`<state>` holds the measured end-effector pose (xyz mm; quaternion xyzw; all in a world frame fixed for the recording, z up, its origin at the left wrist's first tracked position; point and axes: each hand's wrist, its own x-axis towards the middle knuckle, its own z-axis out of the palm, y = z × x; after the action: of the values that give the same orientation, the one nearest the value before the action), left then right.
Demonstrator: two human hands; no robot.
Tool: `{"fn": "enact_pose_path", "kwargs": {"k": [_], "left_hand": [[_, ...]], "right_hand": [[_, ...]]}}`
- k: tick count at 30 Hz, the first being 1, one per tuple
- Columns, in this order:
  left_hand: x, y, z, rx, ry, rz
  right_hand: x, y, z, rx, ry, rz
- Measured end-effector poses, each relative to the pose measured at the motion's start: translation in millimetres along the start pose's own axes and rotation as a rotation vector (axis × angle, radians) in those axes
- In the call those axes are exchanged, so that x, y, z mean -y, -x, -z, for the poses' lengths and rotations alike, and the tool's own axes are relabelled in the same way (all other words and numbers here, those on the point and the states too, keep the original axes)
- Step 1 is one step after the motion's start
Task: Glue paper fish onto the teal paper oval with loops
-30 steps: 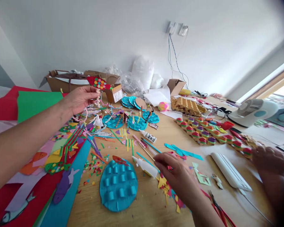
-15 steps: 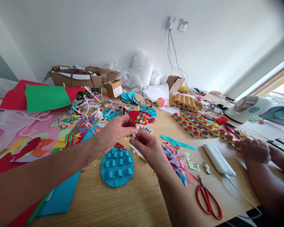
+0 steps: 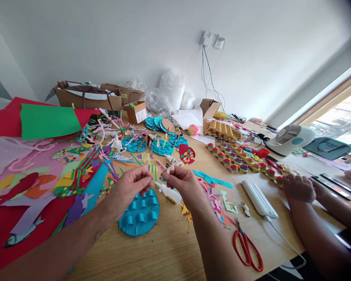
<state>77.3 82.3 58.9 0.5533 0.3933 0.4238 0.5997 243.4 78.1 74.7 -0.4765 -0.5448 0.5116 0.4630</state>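
My right hand is closed in a pinch on a pale twisted strand. Just left of it, my left hand has its fingertips pressed together; anything between them is hidden. A red paper fish with coloured dots shows beyond my right hand, and I cannot tell whether it is joined to the strand. Beneath my hands lies a round blue disc with curled paper loops. A white glue bottle is on its side between the disc and my right wrist.
Red-handled scissors, a white power bank and paper scraps lie on the right. Painted egg cartons and a fan are farther back. Another person's hands rest at the right. Paper fish cover the red sheet.
My hands have moved apart, the left one going left and down. The red fish has turned and sits farther right. More of the glue bottle shows, and the view has shifted slightly.
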Motion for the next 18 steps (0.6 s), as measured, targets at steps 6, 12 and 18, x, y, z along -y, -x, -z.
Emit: {"fn": "enact_pose_path", "kwargs": {"k": [6,12,18], "left_hand": [[10,14,-16.3,0.053,0.085,0.076],[15,19,-25.2,0.060,0.119,0.109],[27,15,-26.1,0.075,-0.017,0.068]], "right_hand": [[-1,8,-5,0.052,-0.043,0.029],[-5,18,-7,0.145,-0.084,0.033],[-9,20,-8,0.158,-0.071,-0.011]]}}
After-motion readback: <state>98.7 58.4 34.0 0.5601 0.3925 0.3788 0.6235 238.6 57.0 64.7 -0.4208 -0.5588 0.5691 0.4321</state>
